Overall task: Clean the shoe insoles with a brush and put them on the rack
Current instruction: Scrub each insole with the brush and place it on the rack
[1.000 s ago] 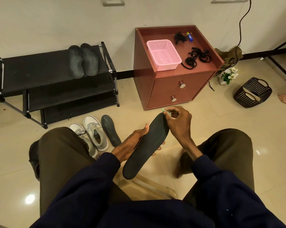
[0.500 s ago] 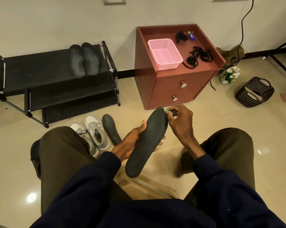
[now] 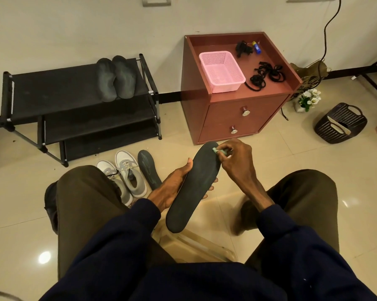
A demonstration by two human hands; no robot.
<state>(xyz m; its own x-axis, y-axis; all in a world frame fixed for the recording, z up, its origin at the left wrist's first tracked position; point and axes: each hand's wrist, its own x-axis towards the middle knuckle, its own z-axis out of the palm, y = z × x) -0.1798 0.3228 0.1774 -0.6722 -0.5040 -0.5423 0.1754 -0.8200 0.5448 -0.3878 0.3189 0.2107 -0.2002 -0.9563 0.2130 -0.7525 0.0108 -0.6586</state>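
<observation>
Black insole (image 3: 192,187) in left fingers (image 3: 211,188), brush (image 3: 218,151) in right fingers (image 3: 228,148); two insoles (image 3: 106,79) on rack (image 3: 53,92), one on floor (image 3: 291,161).

Ahead of you, two insoles (image 3: 116,78) are lying atop the rack (image 3: 53,92), left of the cabinet (image 3: 226,118). A basket (image 3: 221,71) is sitting on the cabinet; shoes (image 3: 126,177) are lying before the rack.

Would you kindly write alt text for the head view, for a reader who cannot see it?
A seated person's left hand holds a dark insole while the right hand pinches a small green brush against its far end. Two insoles lie on the top shelf of the black rack; another insole lies on the floor beside grey sneakers.
</observation>
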